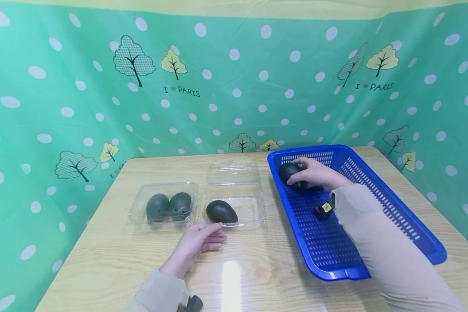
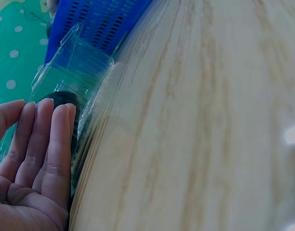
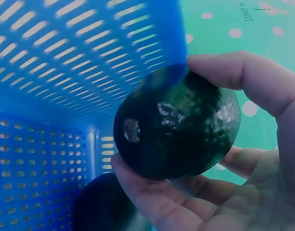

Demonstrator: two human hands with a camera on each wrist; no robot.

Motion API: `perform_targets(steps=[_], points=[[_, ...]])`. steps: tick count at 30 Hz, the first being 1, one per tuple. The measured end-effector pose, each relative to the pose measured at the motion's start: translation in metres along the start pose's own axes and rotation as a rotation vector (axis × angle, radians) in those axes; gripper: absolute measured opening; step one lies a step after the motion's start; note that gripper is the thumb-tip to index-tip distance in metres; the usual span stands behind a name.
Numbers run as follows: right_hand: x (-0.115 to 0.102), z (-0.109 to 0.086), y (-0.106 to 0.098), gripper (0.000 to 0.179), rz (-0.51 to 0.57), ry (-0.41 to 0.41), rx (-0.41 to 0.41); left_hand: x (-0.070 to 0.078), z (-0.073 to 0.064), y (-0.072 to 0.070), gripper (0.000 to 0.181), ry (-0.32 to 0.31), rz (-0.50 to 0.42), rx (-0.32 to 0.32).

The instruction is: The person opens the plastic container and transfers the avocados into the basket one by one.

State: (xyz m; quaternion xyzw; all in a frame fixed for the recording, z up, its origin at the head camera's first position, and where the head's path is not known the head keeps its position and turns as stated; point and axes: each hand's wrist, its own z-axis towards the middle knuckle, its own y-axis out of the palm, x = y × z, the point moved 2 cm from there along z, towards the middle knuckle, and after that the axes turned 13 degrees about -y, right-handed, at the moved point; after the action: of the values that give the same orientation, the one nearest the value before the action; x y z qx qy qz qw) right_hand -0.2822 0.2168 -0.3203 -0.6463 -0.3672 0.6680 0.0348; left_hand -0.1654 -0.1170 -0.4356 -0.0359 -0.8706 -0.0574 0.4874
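Inside the blue basket (image 1: 337,274), at its far end, a dark avocado (image 3: 171,130) is being gripped by the right hand (image 1: 319,174), thumb and fingers curled round it. Left of the basket, an avocado (image 1: 221,211) is held in an opened clear box (image 1: 250,210), its near edge met by the left hand (image 1: 199,238), fingers loosely straight.

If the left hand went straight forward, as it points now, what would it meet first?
Probably the near wall of the open clear container, with the dark fruit just behind it; whether they already touch is unclear.
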Motion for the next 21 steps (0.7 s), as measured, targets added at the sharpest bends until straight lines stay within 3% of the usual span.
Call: perform_targets(steps=[21], points=[[0.019, 0.01, 0.009, 0.091, -0.062, 0.063, 0.004, 0.0, 0.001, 0.0, 0.038, -0.003, -0.019, -0.004]])
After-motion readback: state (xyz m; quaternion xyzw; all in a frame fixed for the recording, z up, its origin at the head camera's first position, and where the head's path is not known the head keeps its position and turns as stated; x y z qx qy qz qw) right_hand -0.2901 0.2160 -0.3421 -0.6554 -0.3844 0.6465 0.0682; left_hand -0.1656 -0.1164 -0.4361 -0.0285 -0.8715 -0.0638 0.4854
